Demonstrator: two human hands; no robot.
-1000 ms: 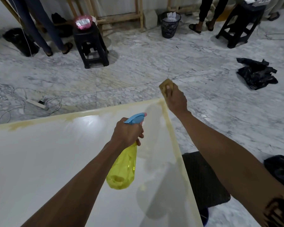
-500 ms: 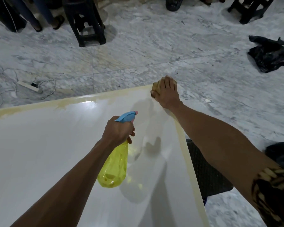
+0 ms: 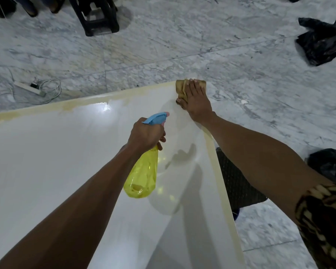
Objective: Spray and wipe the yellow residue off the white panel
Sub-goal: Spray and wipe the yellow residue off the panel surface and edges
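The white panel lies before me, yellow residue along its far edge. My right hand has flattened, fingers straight, pressing the cloth onto the corner; my left hand still grips the spray bottle. A black stool stands beyond.

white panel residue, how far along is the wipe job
Done: most of the white panel looks clean. In hand: the right hand presses a cloth on the far corner; the left hand grips the spray bottle. Left: the yellow residue along the far edge.
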